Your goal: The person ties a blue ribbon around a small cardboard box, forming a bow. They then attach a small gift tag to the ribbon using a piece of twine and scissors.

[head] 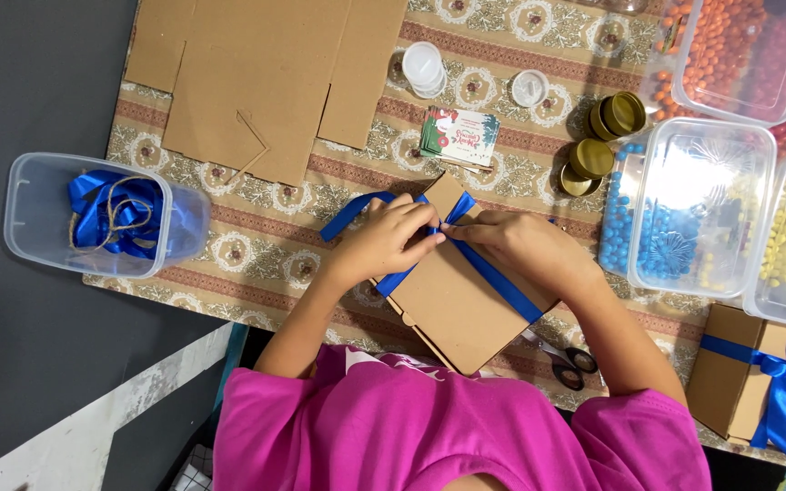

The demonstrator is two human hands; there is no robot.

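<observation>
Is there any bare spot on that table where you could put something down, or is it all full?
Some bare patterned cloth lies between the clear tub of ribbon, the flat cardboard sheets and the left hand. The right side is crowded: bead containers, gold lids, a finished box. Both hands, the right hand too, pinch blue ribbon on the cardboard box.

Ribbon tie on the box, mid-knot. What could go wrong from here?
1. Both hands, left hand and right hand, pinch the blue ribbon at one crossing; a loosened grip could slacken the wrap.
2. The cardboard box overhangs the table edge and might tip.
3. Scissors lie beside the right forearm.
</observation>
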